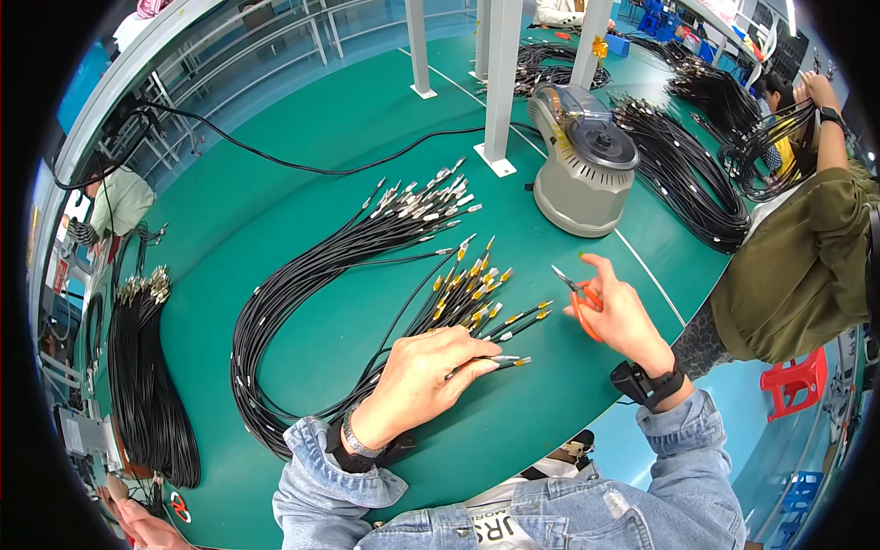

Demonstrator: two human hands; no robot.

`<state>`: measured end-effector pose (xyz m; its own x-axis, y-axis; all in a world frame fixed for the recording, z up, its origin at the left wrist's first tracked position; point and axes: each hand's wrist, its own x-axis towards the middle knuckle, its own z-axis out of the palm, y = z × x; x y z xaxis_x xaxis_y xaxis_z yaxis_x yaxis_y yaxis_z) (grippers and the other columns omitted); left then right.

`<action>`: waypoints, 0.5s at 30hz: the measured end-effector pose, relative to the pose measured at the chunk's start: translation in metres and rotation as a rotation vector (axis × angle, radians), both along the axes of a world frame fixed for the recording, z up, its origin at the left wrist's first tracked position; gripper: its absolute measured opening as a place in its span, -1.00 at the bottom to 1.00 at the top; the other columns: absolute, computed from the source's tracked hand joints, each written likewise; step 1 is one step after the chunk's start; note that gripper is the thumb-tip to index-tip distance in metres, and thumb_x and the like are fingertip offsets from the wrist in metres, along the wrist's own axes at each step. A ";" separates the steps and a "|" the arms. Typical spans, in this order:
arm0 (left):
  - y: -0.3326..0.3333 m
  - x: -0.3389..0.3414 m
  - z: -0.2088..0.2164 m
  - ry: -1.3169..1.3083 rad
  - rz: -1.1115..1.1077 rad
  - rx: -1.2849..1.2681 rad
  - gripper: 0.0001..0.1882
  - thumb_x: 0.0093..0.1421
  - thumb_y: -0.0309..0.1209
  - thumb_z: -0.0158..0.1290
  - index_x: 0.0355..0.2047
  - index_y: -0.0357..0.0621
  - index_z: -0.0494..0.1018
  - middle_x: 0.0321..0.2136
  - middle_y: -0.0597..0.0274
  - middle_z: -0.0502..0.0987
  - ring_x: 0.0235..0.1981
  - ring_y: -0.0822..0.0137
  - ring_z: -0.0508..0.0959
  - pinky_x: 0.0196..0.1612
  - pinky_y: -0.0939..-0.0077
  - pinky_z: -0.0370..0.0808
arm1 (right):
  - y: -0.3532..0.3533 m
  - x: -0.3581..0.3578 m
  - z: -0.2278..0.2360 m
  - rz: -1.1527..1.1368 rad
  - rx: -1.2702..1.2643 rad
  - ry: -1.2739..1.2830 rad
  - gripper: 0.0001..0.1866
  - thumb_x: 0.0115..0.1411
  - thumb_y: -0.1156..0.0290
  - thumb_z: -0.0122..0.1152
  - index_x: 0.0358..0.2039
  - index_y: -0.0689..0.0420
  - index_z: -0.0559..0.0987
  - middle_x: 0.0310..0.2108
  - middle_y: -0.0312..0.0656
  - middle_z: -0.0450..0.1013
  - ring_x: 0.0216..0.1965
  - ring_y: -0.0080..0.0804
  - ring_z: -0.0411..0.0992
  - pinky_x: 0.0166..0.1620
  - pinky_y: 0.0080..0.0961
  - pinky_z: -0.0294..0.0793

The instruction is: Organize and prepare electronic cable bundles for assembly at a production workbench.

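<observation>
My left hand (426,371) is closed around the ends of a few black cables, thumb and index finger pressed together, tips poking out to the right. These belong to a large U-shaped bundle of black cables (266,321) on the green table. One end of it fans out in yellow-wrapped tips (477,284), just beyond my left hand; the other end, farther back, has whitish connectors (431,202). My right hand (623,312) holds small scissors with orange handles (587,321), blades pointing up and left. A tiny yellow bit (581,257) shows at my raised index fingertip.
A grey tape dispenser (582,197) with a round black disc stands behind my right hand, beside white metal posts (498,92). More cable bundles lie left (147,367) and right (683,183). A co-worker's olive sleeve (797,266) is at right; another person's hand (137,522) shows lower left.
</observation>
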<state>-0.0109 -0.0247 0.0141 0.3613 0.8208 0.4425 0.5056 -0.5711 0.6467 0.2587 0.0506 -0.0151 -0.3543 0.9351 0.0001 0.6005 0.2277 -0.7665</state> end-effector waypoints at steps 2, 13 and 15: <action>0.001 0.002 0.002 -0.019 -0.019 0.006 -0.84 0.03 -0.49 0.25 -0.33 -0.17 0.57 -0.57 0.22 0.48 -0.59 0.30 0.48 -0.53 0.50 0.39 | 0.007 0.009 -0.008 -0.069 0.087 -0.220 -0.42 0.12 0.58 0.18 0.15 0.23 0.21 -0.44 -0.17 0.47 -0.42 -0.40 0.52 -0.27 -0.50 0.48; -0.004 0.011 -0.003 -0.412 0.158 -0.286 -0.87 0.21 -0.53 0.11 -0.24 -0.34 0.50 -0.49 0.31 0.55 -0.57 0.61 0.43 -0.56 0.70 0.36 | -0.041 -0.037 0.024 -0.053 -0.252 0.836 -0.88 0.18 0.55 0.14 -0.27 0.26 0.43 -0.30 -0.28 0.38 -0.17 -0.52 0.34 -0.08 -0.57 0.32; -0.006 0.011 0.001 -0.476 0.159 -0.393 -0.86 0.22 -0.52 0.10 -0.24 -0.34 0.51 -0.49 0.31 0.55 -0.56 0.61 0.44 -0.54 0.71 0.36 | -0.052 -0.053 0.028 -0.002 -0.254 0.872 -0.89 0.18 0.55 0.14 -0.29 0.26 0.43 -0.32 -0.28 0.36 -0.20 -0.52 0.33 -0.09 -0.57 0.31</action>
<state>0.0001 -0.0303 0.0153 0.0594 0.9819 0.1798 0.1706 -0.1874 0.9673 0.2058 -0.0010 0.0129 -0.3237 0.9442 0.0613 -0.2165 -0.0108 -0.9762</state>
